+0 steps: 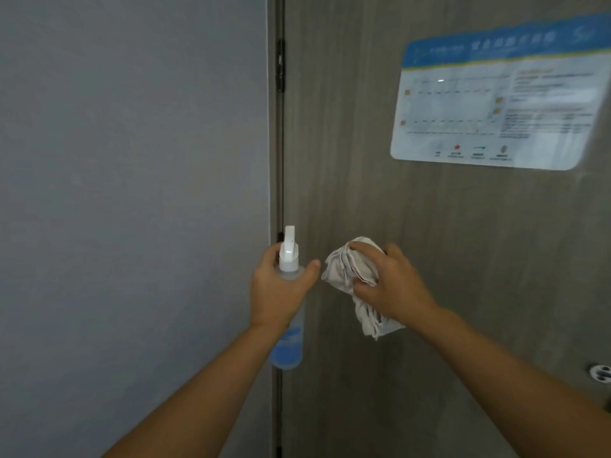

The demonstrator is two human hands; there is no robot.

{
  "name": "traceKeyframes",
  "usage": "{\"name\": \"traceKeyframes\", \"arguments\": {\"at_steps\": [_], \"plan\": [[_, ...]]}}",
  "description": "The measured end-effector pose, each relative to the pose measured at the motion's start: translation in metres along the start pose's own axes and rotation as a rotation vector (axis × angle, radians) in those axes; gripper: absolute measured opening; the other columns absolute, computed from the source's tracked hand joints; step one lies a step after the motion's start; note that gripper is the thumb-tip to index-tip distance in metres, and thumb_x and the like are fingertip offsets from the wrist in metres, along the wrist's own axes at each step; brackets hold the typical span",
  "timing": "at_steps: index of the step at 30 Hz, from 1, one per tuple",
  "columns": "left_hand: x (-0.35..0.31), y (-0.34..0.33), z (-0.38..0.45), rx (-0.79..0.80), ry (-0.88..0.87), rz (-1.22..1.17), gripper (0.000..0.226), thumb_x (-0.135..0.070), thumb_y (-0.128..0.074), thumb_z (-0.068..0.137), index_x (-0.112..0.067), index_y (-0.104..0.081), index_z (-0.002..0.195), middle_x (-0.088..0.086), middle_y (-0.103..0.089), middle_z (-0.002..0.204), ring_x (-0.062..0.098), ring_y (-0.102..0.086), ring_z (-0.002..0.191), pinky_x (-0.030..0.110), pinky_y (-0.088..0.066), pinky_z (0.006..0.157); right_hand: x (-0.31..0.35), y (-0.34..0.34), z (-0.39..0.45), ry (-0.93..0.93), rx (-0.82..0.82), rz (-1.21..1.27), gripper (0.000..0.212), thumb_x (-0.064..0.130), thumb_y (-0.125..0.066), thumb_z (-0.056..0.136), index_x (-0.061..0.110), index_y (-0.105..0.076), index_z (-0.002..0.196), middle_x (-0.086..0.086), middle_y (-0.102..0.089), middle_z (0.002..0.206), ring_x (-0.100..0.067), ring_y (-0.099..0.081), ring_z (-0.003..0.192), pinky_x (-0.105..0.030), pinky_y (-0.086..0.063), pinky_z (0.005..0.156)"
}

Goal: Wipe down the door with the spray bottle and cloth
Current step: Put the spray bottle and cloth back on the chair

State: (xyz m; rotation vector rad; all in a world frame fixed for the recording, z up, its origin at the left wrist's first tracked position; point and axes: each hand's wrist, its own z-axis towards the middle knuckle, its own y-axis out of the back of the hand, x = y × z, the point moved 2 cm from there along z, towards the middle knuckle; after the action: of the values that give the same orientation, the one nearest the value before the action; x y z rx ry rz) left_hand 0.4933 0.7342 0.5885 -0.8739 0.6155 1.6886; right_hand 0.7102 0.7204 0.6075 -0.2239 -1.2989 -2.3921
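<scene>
A grey-brown wood-grain door (429,226) fills the right half of the view. My left hand (277,289) grips a clear spray bottle (288,259) with a white nozzle and a blue label, held upright beside the door's hinge edge. My right hand (393,285) holds a crumpled white cloth (347,269) pressed against the door face, just right of the bottle. Part of the cloth hangs down below my palm.
A blue and white laminated sign (496,100) is stuck on the door at upper right. A black hinge (280,66) sits on the door's left edge. A grey wall (132,193) lies to the left. A metal fitting (600,372) shows at the right edge.
</scene>
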Motion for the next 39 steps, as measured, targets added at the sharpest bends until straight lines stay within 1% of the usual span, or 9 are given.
{"name": "traceKeyframes", "arguments": {"at_steps": [2, 6, 11, 15, 20, 23, 30, 34, 39], "plan": [[0.003, 0.017, -0.017, -0.041, 0.021, 0.008, 0.037, -0.025, -0.087, 0.074, -0.022, -0.064, 0.102, -0.007, -0.067, 0.081, 0.000, -0.061, 0.070, 0.017, -0.052, 0.068, 0.011, -0.019, -0.012, 0.027, 0.043, 0.024, 0.074, 0.031, -0.078, 0.084, 0.038, -0.049, 0.151, -0.001, -0.044, 0.112, -0.032, -0.058, 0.101, -0.034, -0.046, 0.081], [0.003, 0.051, -0.062, -0.105, 0.056, 0.050, 0.038, -0.020, -0.087, 0.075, -0.019, -0.063, 0.104, -0.010, -0.064, 0.082, -0.004, -0.060, 0.072, 0.010, -0.048, 0.069, 0.031, -0.055, -0.045, 0.095, 0.146, 0.092, 0.072, 0.032, -0.078, 0.084, 0.037, -0.051, 0.150, -0.007, -0.049, 0.120, -0.035, -0.058, 0.106, -0.040, -0.053, 0.086], [-0.001, 0.095, -0.133, -0.260, 0.109, 0.169, 0.040, -0.022, -0.087, 0.075, -0.024, -0.063, 0.106, -0.009, -0.066, 0.088, 0.003, -0.062, 0.078, 0.013, -0.050, 0.073, 0.059, -0.086, -0.096, 0.206, 0.233, 0.176, 0.069, 0.032, -0.079, 0.085, 0.036, -0.053, 0.149, -0.009, -0.050, 0.121, -0.034, -0.059, 0.106, -0.033, -0.046, 0.084], [-0.010, 0.122, -0.195, -0.352, 0.129, 0.285, 0.044, -0.026, -0.087, 0.076, -0.030, -0.061, 0.110, -0.014, -0.065, 0.094, 0.003, -0.061, 0.087, 0.009, -0.048, 0.076, 0.078, -0.111, -0.142, 0.300, 0.288, 0.261, 0.070, 0.035, -0.082, 0.084, 0.037, -0.051, 0.147, -0.009, -0.052, 0.123, -0.032, -0.060, 0.105, -0.043, -0.056, 0.089], [-0.017, 0.150, -0.270, -0.457, 0.175, 0.387, 0.048, -0.027, -0.087, 0.076, -0.025, -0.061, 0.115, -0.014, -0.064, 0.099, 0.004, -0.061, 0.093, 0.010, -0.047, 0.080, 0.097, -0.119, -0.200, 0.361, 0.329, 0.250, 0.075, 0.036, -0.083, 0.083, 0.036, -0.049, 0.150, -0.010, -0.053, 0.128, -0.029, -0.058, 0.109, -0.040, -0.056, 0.089], [-0.019, 0.162, -0.307, -0.512, 0.202, 0.437, 0.049, -0.029, -0.087, 0.075, -0.025, -0.061, 0.117, -0.010, -0.064, 0.102, 0.007, -0.062, 0.096, 0.014, -0.050, 0.082, 0.104, -0.121, -0.229, 0.375, 0.365, 0.269, 0.075, 0.036, -0.083, 0.084, 0.035, -0.048, 0.150, -0.010, -0.054, 0.129, -0.028, -0.057, 0.111, -0.042, -0.058, 0.088], [-0.030, 0.194, -0.376, -0.577, 0.243, 0.481, 0.052, -0.031, -0.086, 0.076, -0.026, -0.059, 0.120, -0.011, -0.064, 0.105, 0.009, -0.062, 0.097, 0.015, -0.051, 0.082, 0.133, -0.133, -0.283, 0.451, 0.400, 0.248, 0.074, 0.035, -0.085, 0.081, 0.032, -0.053, 0.147, -0.015, -0.057, 0.121, -0.034, -0.059, 0.103, -0.046, -0.058, 0.080], [-0.031, 0.221, -0.410, -0.574, 0.251, 0.511, 0.056, -0.032, -0.087, 0.076, -0.024, -0.059, 0.124, -0.013, -0.063, 0.107, 0.009, -0.061, 0.101, 0.016, -0.052, 0.084, 0.158, -0.151, -0.322, 0.502, 0.436, 0.234, 0.075, 0.036, -0.088, 0.079, 0.028, -0.057, 0.146, -0.016, -0.060, 0.119, -0.034, -0.061, 0.100, -0.042, -0.057, 0.078], [-0.031, 0.276, -0.451, -0.542, 0.270, 0.540, 0.058, -0.032, -0.088, 0.075, -0.029, -0.057, 0.124, -0.009, -0.063, 0.107, 0.010, -0.061, 0.103, 0.017, -0.053, 0.084, 0.199, -0.176, -0.376, 0.483, 0.510, 0.261, 0.076, 0.035, -0.089, 0.079, 0.028, -0.057, 0.147, -0.015, -0.059, 0.119, -0.031, -0.060, 0.101, -0.041, -0.058, 0.078]]}}
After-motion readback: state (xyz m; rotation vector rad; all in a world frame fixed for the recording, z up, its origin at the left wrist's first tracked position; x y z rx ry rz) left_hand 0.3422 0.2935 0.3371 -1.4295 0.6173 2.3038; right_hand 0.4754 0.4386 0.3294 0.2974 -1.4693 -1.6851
